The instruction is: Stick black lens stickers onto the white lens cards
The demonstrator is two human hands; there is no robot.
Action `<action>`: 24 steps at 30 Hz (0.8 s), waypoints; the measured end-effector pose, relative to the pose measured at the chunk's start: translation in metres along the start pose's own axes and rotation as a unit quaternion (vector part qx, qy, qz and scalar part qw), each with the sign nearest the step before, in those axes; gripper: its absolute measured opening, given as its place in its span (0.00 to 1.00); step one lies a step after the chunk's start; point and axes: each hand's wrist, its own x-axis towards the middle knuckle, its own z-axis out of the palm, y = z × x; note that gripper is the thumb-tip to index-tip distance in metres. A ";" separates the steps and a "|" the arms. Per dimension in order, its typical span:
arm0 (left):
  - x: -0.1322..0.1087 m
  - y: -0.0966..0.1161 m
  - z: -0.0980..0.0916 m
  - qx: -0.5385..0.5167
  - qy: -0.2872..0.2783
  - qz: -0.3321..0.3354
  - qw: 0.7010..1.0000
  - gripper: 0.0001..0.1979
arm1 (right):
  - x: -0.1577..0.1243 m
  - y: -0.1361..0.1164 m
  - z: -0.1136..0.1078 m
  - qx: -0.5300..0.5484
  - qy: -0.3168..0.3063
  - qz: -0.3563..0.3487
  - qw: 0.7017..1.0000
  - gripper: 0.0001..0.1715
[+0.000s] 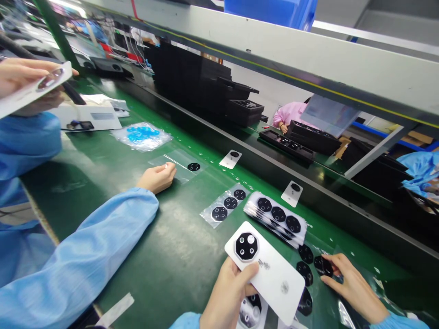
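My left hand (231, 290) grips a white phone back cover (274, 283) by its edge, thumb on the face. The cover is tilted, with a black camera plate (246, 246) with round lens holes near its top corner. Fingers of my right hand (355, 288) pinch a black camera lens disc (323, 266) at the right. Beside that disc, several more black discs (304, 273) lie in a row on clear film. Below my left hand, another cover with a camera plate (250, 310) is partly hidden.
A stack of film strips with black discs (278, 214) and a single strip (224, 204) lie ahead. Two small white cards (291, 194) stand along the back ledge. A co-worker's hand (157, 177) rests at left; another co-worker's hands (30, 75) hold a white panel. A shelf (260, 45) hangs overhead.
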 end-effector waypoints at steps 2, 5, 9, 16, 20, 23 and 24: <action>0.001 0.000 -0.001 0.000 0.003 -0.002 1.000 0.13 | -0.001 -0.001 0.000 -0.011 -0.001 0.003 1.000 0.25; 0.001 0.000 -0.001 -0.001 -0.003 -0.010 1.000 0.14 | -0.002 -0.005 0.000 -0.013 0.001 0.004 1.000 0.25; 0.000 0.003 0.003 0.001 0.018 0.000 1.000 0.17 | -0.003 -0.013 0.001 -0.009 0.040 -0.006 0.999 0.23; -0.002 0.001 0.005 0.015 0.004 -0.006 1.000 0.23 | -0.003 -0.013 -0.001 -0.003 0.060 -0.008 0.998 0.20; 0.001 -0.004 0.001 0.020 -0.009 -0.017 1.000 0.25 | 0.000 -0.010 -0.002 -0.004 0.045 -0.009 0.999 0.21; 0.002 -0.005 -0.001 0.039 -0.015 -0.021 0.999 0.26 | -0.001 -0.011 -0.001 -0.005 0.061 -0.016 0.998 0.20; 0.002 -0.005 -0.001 0.045 -0.018 -0.021 0.999 0.27 | -0.002 -0.012 -0.001 -0.005 0.074 -0.019 0.997 0.20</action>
